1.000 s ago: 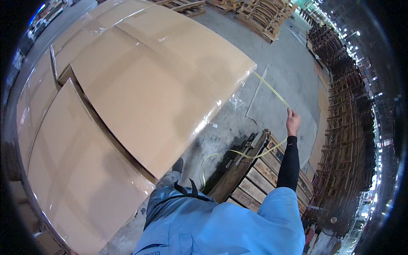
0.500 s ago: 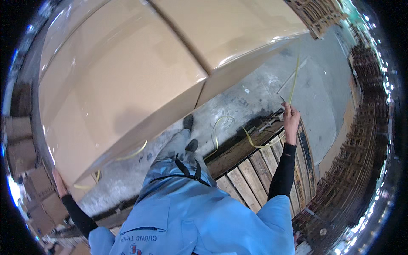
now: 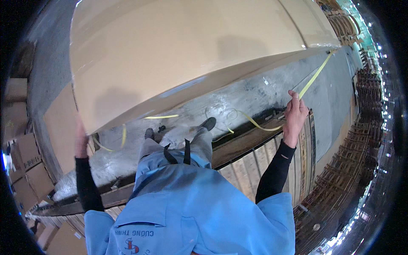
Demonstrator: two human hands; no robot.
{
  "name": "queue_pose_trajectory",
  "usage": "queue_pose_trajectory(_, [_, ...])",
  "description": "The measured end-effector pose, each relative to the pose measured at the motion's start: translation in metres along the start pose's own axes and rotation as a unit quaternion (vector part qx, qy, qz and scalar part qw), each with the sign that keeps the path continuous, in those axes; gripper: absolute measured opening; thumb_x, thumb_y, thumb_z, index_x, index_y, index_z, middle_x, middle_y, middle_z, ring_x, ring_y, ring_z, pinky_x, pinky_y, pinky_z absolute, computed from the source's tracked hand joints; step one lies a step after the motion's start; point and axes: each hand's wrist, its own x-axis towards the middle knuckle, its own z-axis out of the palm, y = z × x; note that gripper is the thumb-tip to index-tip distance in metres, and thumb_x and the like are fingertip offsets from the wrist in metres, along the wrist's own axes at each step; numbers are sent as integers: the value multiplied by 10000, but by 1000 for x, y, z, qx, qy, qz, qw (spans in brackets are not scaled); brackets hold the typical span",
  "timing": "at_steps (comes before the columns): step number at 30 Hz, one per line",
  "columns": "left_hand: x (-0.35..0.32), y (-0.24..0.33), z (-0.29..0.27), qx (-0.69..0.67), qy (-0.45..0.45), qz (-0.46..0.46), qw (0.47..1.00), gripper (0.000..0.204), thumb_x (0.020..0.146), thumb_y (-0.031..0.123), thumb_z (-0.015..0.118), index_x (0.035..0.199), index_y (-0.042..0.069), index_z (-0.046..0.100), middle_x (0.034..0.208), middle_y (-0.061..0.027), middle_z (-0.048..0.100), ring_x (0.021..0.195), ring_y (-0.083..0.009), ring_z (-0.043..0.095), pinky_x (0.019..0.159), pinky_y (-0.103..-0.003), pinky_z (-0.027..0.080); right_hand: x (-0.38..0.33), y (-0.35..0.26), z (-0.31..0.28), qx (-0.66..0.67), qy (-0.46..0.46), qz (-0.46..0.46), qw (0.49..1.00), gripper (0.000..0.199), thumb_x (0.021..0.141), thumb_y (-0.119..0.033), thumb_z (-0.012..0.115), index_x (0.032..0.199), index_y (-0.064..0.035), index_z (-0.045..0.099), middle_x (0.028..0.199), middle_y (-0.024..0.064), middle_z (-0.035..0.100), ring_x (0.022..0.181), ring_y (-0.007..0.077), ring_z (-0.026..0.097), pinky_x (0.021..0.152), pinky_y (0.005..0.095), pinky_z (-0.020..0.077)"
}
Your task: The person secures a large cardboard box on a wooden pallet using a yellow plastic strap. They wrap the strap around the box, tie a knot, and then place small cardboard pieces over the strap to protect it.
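Large tan cardboard cartons (image 3: pixel 170 46) wrapped in clear film fill the area in front of me. My right hand (image 3: pixel 296 117) is closed on a thin yellow strap (image 3: pixel 315 76), which runs taut from my fingers to the cartons' far right corner. A loose length of the same strap trails from below that hand and curls over the floor to the left. My left hand (image 3: pixel 81 138), blurred, is at the near left corner of the cartons, its fingers against or just beside the edge; their shape cannot be made out.
Yellow strap ends (image 3: pixel 123 136) show beneath the cartons' near edge. Wooden slats (image 3: pixel 244 170) with a dark-edged beam lie close behind my right side. Stacked curved wooden pieces (image 3: pixel 340 170) line the right. Smaller cartons (image 3: pixel 26 153) stand at the left, near a flat cardboard sheet (image 3: pixel 63 123).
The cartons sit further right in view and my feet have shifted. My right hand still holds the strap, now slanting up to the right. My left hand remains by the near left corner.
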Motion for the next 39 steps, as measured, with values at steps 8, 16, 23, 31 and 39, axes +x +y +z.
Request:
queue_pose_trajectory(8, [-19,17,-57,-132,-101,76,983,658,1081,464,406,588,56,558,451,21,410,480,-79,404,460,-274,292,-206,-67,153,47,-51,26,997,250,1005,-248,659,1079,-17,719,596,-100,414,485,8,335,435,208,241])
queue_pose_trajectory(16, [-29,8,-119,-124,-49,175,976,660,1079,473,424,570,63,517,462,1,442,485,-110,421,506,-304,324,-304,-124,197,78,-136,-5,988,308,1031,-184,582,1230,45,637,630,-57,477,518,23,387,451,216,291])
queue_pose_trajectory(23, [-36,13,-129,-128,-69,161,976,593,1072,451,471,621,68,511,501,1,482,487,-107,458,488,-320,363,-383,-88,249,208,-254,124,936,405,1059,-211,510,1362,58,499,749,70,614,597,162,607,573,293,500])
queue_pose_trajectory(31, [-112,46,-72,-53,-188,291,937,488,1061,365,520,755,-7,599,505,-152,492,482,-244,577,474,-412,442,-413,-74,174,241,-141,195,940,346,1054,-188,516,1323,26,553,663,-18,473,520,82,437,483,239,388])
queue_pose_trajectory(39, [-181,87,-67,145,-143,366,908,525,1053,328,505,736,-74,622,579,-281,565,597,-454,637,535,-520,517,-391,-87,206,86,-179,-57,978,481,985,-118,614,1400,71,461,735,-27,513,630,53,456,543,212,371])
